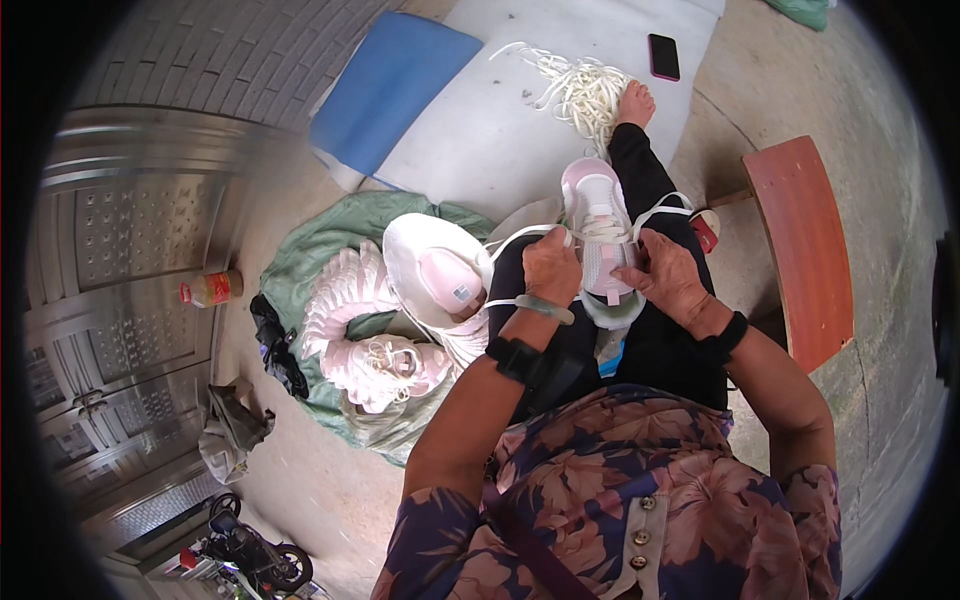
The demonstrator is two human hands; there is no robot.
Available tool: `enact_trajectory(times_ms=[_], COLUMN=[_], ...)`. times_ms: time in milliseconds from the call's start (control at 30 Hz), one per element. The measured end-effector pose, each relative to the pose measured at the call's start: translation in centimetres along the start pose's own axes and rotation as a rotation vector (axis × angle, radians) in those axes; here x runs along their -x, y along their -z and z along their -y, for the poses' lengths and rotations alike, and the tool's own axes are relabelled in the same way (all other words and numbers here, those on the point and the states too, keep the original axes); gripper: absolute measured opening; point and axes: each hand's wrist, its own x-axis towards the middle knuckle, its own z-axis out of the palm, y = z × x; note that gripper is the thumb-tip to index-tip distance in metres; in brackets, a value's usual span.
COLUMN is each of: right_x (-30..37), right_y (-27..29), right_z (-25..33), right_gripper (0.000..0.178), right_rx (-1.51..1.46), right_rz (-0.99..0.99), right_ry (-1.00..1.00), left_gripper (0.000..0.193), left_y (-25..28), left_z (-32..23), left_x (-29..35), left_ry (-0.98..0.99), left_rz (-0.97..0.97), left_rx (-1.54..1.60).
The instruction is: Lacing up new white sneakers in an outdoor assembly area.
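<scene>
A white and pink sneaker [603, 222] rests on my lap between my legs, its toe pointing away from me. White shoelace [515, 238] runs through its eyelets, with long loose ends out to both sides. My left hand [552, 268] is closed on the lace at the shoe's left edge. On the other side my right hand [672, 278] has its fingers closed round the lace by the eyelets, and its thumb lies by the tongue. Part of what the fingers pinch is hidden.
Left of my legs, a stack of pink-white sneakers [345, 310] lies on a green sack [290, 255]. A heap of white laces [585, 90] lies by my bare foot, near a phone [664, 57]. To the right stands a reddish wooden stool [800, 250]; a bottle [212, 289] lies far left.
</scene>
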Motion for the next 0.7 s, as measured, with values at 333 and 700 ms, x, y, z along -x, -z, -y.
enact_trajectory(times_ms=[333,700], right_x=[0.7,-0.1], right_y=[0.5,-1.3], right_z=[0.5,0.1], right_gripper=[0.042,0.026], right_rx=[0.161,0.212], right_rz=[-0.132,-0.139], right_ry=[0.200,0.123], left_gripper=[0.019,0.034], left_y=[0.5,1.6], left_z=[-1.0,-2.8], left_x=[-0.6,2.3], left_ry=[0.072,-0.241], left_rz=[-0.080,-0.021], left_rx=[-0.062,-0.363])
